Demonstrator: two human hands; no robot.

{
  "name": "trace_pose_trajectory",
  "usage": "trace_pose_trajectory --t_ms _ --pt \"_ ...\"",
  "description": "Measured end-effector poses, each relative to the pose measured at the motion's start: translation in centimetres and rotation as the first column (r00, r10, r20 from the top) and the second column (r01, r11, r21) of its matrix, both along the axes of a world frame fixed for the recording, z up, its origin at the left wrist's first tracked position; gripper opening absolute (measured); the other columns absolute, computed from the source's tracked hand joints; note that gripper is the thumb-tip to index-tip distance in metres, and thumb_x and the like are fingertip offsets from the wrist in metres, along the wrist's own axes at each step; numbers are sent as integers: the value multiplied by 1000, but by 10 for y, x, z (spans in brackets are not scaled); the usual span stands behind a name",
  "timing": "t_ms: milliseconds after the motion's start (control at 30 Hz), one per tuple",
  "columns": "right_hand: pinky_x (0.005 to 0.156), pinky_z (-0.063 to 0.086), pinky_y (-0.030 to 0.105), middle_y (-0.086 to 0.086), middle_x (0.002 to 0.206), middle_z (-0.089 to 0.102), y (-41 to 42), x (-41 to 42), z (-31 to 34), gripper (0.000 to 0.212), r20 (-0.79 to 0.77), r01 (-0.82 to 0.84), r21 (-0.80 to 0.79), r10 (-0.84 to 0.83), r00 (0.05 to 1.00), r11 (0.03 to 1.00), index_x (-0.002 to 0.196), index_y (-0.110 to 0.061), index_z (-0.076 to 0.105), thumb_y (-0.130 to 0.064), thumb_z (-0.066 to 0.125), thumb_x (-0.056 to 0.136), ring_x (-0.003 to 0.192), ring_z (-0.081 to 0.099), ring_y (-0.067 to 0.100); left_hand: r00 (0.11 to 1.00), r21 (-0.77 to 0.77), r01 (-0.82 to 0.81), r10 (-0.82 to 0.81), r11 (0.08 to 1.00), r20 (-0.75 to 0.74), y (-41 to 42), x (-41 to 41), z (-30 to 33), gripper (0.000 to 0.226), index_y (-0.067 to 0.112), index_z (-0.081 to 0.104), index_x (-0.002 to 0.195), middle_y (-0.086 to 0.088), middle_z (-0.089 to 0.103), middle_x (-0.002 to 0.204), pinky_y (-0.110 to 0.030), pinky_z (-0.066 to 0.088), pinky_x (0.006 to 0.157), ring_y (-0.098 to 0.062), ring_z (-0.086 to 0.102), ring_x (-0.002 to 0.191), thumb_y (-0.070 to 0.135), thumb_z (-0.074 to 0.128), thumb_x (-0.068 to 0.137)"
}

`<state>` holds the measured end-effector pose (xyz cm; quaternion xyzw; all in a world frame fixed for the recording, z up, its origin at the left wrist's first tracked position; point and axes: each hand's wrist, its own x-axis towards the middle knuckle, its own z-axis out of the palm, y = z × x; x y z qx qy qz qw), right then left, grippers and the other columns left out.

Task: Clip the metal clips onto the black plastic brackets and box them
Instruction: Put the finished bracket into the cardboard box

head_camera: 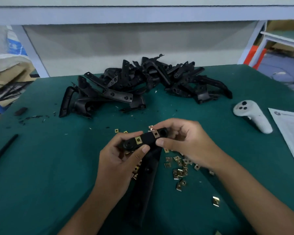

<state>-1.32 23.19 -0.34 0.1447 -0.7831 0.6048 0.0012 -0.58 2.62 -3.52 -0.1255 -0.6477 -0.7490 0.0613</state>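
Note:
Both hands hold one black plastic bracket [147, 139] above the green table [41, 167]. My left hand [120, 158] grips its round left end between thumb and fingers. My right hand [183, 141] pinches its right end, thumb beside a brass metal clip [155, 134] seated on the bracket. A second clip [138, 140] sits on the bracket nearer my left hand. Loose metal clips [178, 168] lie scattered on the table under and right of my hands. A heap of black brackets [143, 82] lies at the back.
A long black part [143, 189] lies on the table under my hands. A white handheld controller [253, 116] and a printed sheet [292, 133] are at the right. A black rod [3, 150] lies at the left edge. Black plastic scraps [32, 117] dot the left side.

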Motion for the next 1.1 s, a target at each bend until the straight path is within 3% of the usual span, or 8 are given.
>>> trace_pose_trajectory --t_ms 167,367,533,767,867,933,1033,1100 --pt "72 55 40 -6 85 72 52 63 37 23 -202 207 159 -173 964 965 102 -40 73 -38 82 81 75 65 24 990 -150 117 -127 982 -56 46 24 26 25 37 72 94 16 74 91 -9 51 65 2 69 76 45 81 71" --pt "77 48 24 -15 94 69 143 219 57 21 -290 544 322 -466 836 775 102 -24 68 -22 79 85 85 63 7 879 -248 417 -457 874 -134 167 102 38 22 44 68 89 24 73 86 -4 47 63 6 69 75 51 75 69" --pt "77 48 22 -9 100 72 190 336 44 22 -173 713 369 -710 683 596 104 -16 70 -27 76 86 86 65 8 758 -282 613 -650 738 -56 245 184 16 25 40 67 95 19 74 83 -32 58 68 -3 70 75 46 77 73" --pt "81 54 33 -8 102 72 238 424 2 23 9 641 602 -807 591 476 104 -35 69 -42 74 83 92 68 16 557 -609 635 -828 476 -66 280 230 -3 33 39 55 123 26 59 120 1 31 85 11 49 110 44 68 92" --pt "87 45 9 -19 111 66 253 447 -29 36 -43 557 758 -827 561 339 101 -51 61 -78 59 77 97 63 -1 568 -602 608 -814 517 -125 258 215 2 17 38 58 112 23 62 112 -17 42 90 6 54 108 44 60 96" --pt "86 50 19 -21 105 67 267 438 -47 45 -62 642 691 -859 509 331 92 -51 69 -89 55 73 94 66 6 620 -589 528 -752 612 -226 234 191 6 11 31 62 101 17 66 103 -28 44 92 -1 59 101 41 57 98" --pt "62 53 31 -19 93 69 283 377 -64 29 -253 708 577 -735 629 408 96 -41 76 -66 67 84 52 68 40 752 -594 330 -585 734 -305 186 143 7 20 29 62 98 18 66 100 -27 42 94 -2 59 100 45 50 101" --pt "67 52 27 -21 98 69 252 313 -50 23 -201 648 542 -666 719 536 97 -44 73 -63 64 87 59 72 31 845 -587 211 -448 782 -292 147 107 8 28 34 62 97 22 65 100 -21 41 91 4 58 101 50 40 103"
